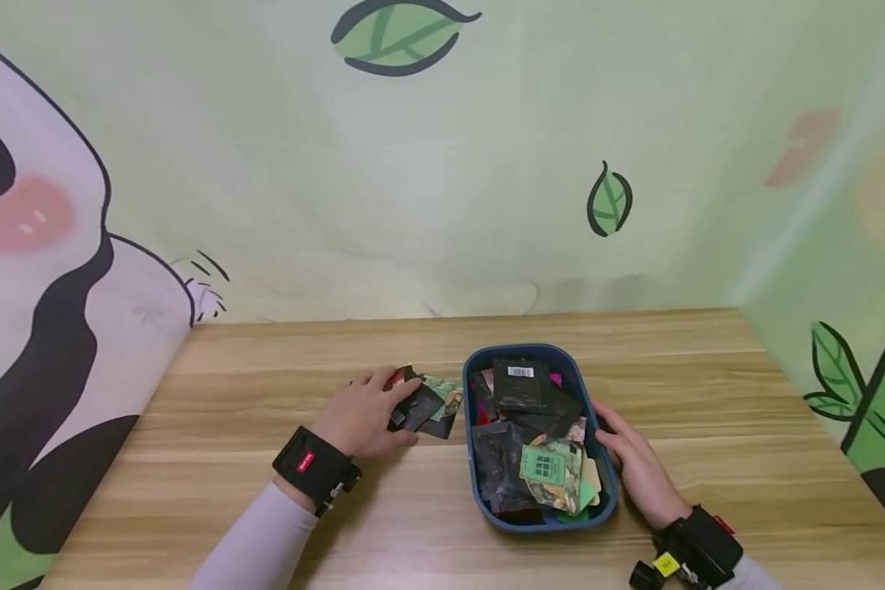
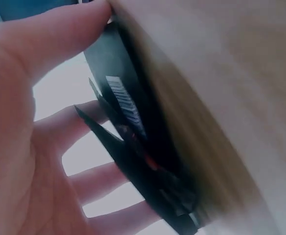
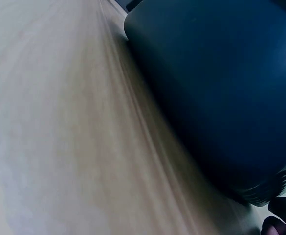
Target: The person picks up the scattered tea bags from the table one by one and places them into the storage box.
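My left hand (image 1: 361, 414) holds several small flat packets (image 1: 422, 410), black, red and green-patterned, just left of the bin. The left wrist view shows the thumb at one end of a black packet (image 2: 116, 63) with a barcode, and the other fingers spread behind the bunch. A blue rectangular bin (image 1: 474, 483) stands upright on the table, filled with more packets. Among them are a black packet (image 1: 521, 393) with a white barcode label and a patterned one (image 1: 564, 487) with a green label. My right hand (image 1: 637, 471) rests with extended fingers against the bin's right side.
The wood-grain table (image 1: 243, 393) spreads around both hands. A pale green wall (image 1: 442, 205) with painted leaves runs along its back edge, and a painted panda covers the left side. Black straps with small devices are on both wrists.
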Demonstrator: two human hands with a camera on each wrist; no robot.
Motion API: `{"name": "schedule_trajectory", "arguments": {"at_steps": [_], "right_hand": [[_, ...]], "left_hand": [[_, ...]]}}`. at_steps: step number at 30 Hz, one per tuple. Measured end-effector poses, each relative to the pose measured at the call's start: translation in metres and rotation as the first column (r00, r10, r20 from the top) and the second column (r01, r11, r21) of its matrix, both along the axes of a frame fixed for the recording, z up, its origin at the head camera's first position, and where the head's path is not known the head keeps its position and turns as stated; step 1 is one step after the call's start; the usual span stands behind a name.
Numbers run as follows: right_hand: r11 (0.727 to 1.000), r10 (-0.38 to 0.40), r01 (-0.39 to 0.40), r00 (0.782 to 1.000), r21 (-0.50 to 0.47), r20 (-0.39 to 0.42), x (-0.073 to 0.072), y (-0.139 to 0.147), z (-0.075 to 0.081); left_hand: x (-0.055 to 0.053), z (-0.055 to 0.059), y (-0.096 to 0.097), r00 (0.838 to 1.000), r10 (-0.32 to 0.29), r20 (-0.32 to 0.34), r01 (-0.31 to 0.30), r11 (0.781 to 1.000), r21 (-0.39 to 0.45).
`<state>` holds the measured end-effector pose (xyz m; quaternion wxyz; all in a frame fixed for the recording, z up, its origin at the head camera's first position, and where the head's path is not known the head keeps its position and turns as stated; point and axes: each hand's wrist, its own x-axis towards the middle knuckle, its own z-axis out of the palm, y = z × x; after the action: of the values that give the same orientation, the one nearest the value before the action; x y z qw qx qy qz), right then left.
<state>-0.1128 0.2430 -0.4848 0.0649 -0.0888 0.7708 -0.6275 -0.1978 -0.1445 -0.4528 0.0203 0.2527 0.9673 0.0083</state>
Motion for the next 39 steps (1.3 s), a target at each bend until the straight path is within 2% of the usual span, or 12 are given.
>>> {"name": "schedule_trajectory", "arguments": {"at_steps": [4, 7, 13, 17, 22, 26, 30, 35, 39], "right_hand": [[1.000, -0.003, 0.003, 1.000, -0.004, 0.000, 0.001, 0.001, 0.000], [1.000, -0.005, 0.005, 1.000, -0.006, 0.004, 0.001, 0.001, -0.001], [1.000, 0.001, -0.001, 1.000, -0.008, 0.014, 0.001, -0.001, -0.002], [1.000, 0.002, -0.002, 1.000, -0.007, 0.006, 0.001, -0.002, -0.001], [1.000, -0.002, 0.002, 1.000, -0.003, -0.003, 0.000, -0.002, 0.000], [1.000, -0.007, 0.007, 1.000, 0.007, -0.002, -0.001, -0.002, 0.001], [1.000, -0.005, 0.006, 1.000, 0.005, -0.003, -0.001, -0.002, 0.001], [1.000, -0.004, 0.004, 1.000, -0.004, 0.005, 0.000, -0.001, 0.001], [1.000, -0.003, 0.003, 1.000, -0.006, 0.014, 0.000, -0.001, 0.001]], "left_hand": [[0.005, 0.004, -0.007, 1.000, 0.012, 0.015, -0.013, 1.000, 0.027], [0.001, 0.005, -0.013, 1.000, 0.009, 0.021, -0.010, 0.998, 0.065], [-0.010, 0.005, -0.024, 0.998, -0.049, 0.028, 0.045, 0.991, 0.130], [-0.012, 0.008, -0.026, 0.999, -0.042, 0.034, 0.037, 0.988, 0.149], [-0.010, 0.016, -0.025, 1.000, -0.031, 0.002, 0.030, 0.983, 0.182], [-0.006, 0.026, -0.016, 0.998, -0.057, -0.029, 0.062, 0.972, 0.226], [0.001, 0.039, -0.001, 0.990, -0.130, -0.056, 0.141, 0.953, 0.268], [0.011, 0.053, 0.026, 0.964, -0.241, -0.116, 0.266, 0.912, 0.314], [0.020, 0.062, 0.050, 0.940, -0.302, -0.157, 0.339, 0.874, 0.348]]}}
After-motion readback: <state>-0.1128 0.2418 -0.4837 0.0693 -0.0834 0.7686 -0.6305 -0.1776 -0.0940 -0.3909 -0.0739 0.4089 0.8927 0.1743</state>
